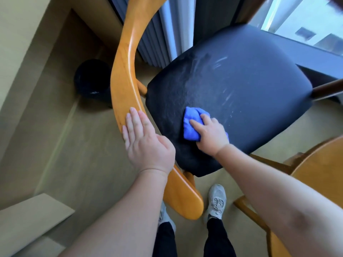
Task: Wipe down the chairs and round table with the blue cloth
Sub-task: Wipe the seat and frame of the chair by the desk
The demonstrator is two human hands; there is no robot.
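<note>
Head cam is looking straight down at a wooden chair [185, 199] with a curved honey-coloured backrest [126, 67] and a black padded seat [241, 80]. The left hand [146, 143] lies flat on the backrest rail, its fingers [133, 123] straight and together, holding nothing. The right hand [211, 134] is down on the near part of the seat, fingers [196, 125] curled over a bunched-up bright blue cloth [191, 117] and pressing it against the cushion. I can see pale streaks and dusty smudges on the seat beyond the cloth. The edge of a round wooden tabletop [319, 173] pokes in at the lower right, near the chair. A round black bin [92, 80] sits on the floor past the backrest, and a pale grey sneaker [217, 201] shows at the bottom.
</note>
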